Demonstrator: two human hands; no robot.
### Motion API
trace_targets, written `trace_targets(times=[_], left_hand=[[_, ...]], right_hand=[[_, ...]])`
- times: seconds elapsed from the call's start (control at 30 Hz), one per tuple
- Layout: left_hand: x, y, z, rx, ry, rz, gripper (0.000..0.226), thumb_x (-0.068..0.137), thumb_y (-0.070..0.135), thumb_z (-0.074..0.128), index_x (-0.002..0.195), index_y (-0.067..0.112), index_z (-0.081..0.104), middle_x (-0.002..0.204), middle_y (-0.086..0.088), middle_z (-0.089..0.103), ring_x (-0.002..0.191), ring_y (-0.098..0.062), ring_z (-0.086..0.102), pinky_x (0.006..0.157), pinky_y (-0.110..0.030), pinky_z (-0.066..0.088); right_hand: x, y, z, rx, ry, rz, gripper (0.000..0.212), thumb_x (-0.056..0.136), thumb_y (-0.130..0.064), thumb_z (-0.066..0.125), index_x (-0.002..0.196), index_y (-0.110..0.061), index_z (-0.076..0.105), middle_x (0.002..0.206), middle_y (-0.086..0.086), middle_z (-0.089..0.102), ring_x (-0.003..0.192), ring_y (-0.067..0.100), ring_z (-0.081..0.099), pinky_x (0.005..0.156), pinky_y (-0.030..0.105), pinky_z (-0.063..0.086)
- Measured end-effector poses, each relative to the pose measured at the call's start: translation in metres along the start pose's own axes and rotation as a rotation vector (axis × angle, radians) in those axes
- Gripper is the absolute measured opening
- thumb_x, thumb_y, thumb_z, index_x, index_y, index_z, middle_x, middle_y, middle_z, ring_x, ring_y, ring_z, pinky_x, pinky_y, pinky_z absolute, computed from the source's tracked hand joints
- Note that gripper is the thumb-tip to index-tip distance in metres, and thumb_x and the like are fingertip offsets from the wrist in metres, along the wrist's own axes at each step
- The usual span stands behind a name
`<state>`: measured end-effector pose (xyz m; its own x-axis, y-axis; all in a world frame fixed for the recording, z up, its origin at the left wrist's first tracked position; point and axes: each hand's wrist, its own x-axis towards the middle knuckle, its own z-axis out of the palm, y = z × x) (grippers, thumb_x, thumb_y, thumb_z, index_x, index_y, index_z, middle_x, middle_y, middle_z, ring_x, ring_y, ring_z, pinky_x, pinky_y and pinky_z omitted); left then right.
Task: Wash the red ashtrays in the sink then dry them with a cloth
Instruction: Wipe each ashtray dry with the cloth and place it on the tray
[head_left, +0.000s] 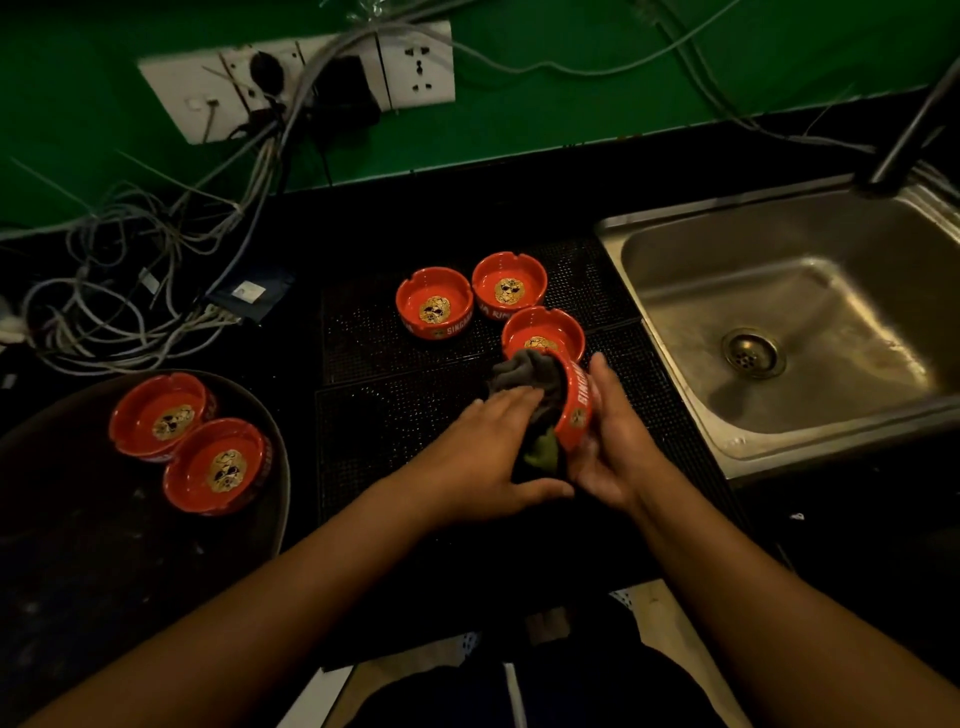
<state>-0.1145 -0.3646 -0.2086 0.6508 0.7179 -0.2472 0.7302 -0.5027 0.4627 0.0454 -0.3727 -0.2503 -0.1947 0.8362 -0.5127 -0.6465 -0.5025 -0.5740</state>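
Where the held ashtray is tipped on its side just above the black ribbed mat, its bowl faces left and its red, white-lettered wall faces right. The right hand cups it from outside, fingers curled round the wall. A grey cloth fills the bowl; the left hand grips it there, fingers laid over the fabric and thumb beneath the hanging end (a green patch shows between the two hands). Directly behind, the front mat ashtray stands upright, partly hidden by the cloth. Farther back stand the rear-left ashtray and the rear-right ashtray, side by side, rims close. To the right lies the steel sink, with its drain and a tap at the back. Far left, a round dark tray carries the upper tray ashtray and the lower tray ashtray, touching. Loose cables trail from a socket panel on the green wall.
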Motion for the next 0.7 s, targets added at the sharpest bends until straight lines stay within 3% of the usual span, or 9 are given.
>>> trace_targets(times=[0.07, 0.17, 0.23, 0.33, 0.43, 0.57, 0.7], left_hand=[[0.001, 0.0, -0.005, -0.084, 0.05, 0.103, 0.083, 0.084, 0.043, 0.066, 0.149, 0.017, 0.022, 0.154, -0.001, 0.028, 0.14, -0.013, 0.026, 0.106, -0.013, 0.015], [0.003, 0.005, -0.008, -0.103, 0.062, 0.198, 0.075, 0.086, 0.034, 0.064, 0.148, 0.019, 0.026, 0.151, 0.0, 0.032, 0.136, -0.011, 0.032, 0.105, -0.012, 0.024], [0.007, 0.003, -0.007, -0.007, 0.025, 0.242, 0.078, 0.089, 0.041, 0.057, 0.151, 0.018, 0.017, 0.158, -0.001, 0.019, 0.144, -0.012, 0.017, 0.112, -0.016, 0.012], [0.012, -0.006, -0.007, 0.304, -0.033, 0.323, 0.081, 0.09, 0.054, 0.042, 0.152, 0.023, 0.002, 0.161, 0.001, 0.0, 0.142, -0.006, -0.012, 0.114, -0.029, -0.013], [0.016, -0.012, -0.009, 0.459, -0.063, 0.3, 0.083, 0.089, 0.061, 0.039, 0.151, 0.03, -0.008, 0.16, 0.008, -0.007, 0.136, -0.001, -0.021, 0.114, -0.039, -0.018], [0.013, -0.004, -0.005, 0.469, -0.002, 0.179, 0.085, 0.086, 0.067, 0.039, 0.151, 0.028, 0.001, 0.16, 0.006, 0.007, 0.146, -0.008, -0.008, 0.112, -0.047, -0.02], [0.008, 0.012, -0.003, 0.314, 0.091, 0.066, 0.072, 0.085, 0.054, 0.052, 0.145, 0.027, 0.023, 0.151, 0.007, 0.029, 0.14, -0.019, 0.009, 0.113, -0.044, -0.01]], right_hand=[[0.001, -0.001, 0.0, 0.024, 0.0, -0.022, 0.073, 0.087, -0.064, 0.042, 0.127, -0.005, 0.059, 0.127, 0.021, 0.06, 0.118, 0.032, 0.058, 0.099, 0.044, 0.048], [-0.003, 0.001, -0.003, 0.09, -0.007, -0.006, 0.073, 0.085, -0.064, 0.046, 0.124, -0.004, 0.061, 0.123, 0.02, 0.06, 0.114, 0.032, 0.058, 0.101, 0.044, 0.045], [-0.006, -0.001, -0.003, 0.113, -0.027, -0.001, 0.073, 0.086, -0.061, 0.048, 0.128, -0.002, 0.057, 0.129, 0.02, 0.055, 0.121, 0.032, 0.053, 0.107, 0.044, 0.039], [-0.012, -0.006, -0.003, 0.136, -0.056, 0.055, 0.063, 0.087, -0.057, 0.047, 0.115, -0.005, 0.067, 0.123, 0.016, 0.061, 0.114, 0.027, 0.06, 0.105, 0.042, 0.041], [-0.019, -0.008, -0.005, 0.114, -0.09, 0.111, 0.065, 0.084, -0.06, 0.046, 0.114, -0.008, 0.069, 0.124, 0.015, 0.063, 0.114, 0.027, 0.06, 0.106, 0.043, 0.038], [-0.024, -0.013, -0.006, 0.124, -0.046, 0.054, 0.065, 0.086, -0.061, 0.043, 0.114, -0.009, 0.069, 0.123, 0.016, 0.064, 0.109, 0.028, 0.063, 0.095, 0.042, 0.049], [-0.024, -0.019, -0.004, 0.098, -0.017, -0.025, 0.067, 0.083, -0.063, 0.045, 0.11, -0.007, 0.071, 0.116, 0.017, 0.066, 0.101, 0.029, 0.066, 0.089, 0.04, 0.051]])
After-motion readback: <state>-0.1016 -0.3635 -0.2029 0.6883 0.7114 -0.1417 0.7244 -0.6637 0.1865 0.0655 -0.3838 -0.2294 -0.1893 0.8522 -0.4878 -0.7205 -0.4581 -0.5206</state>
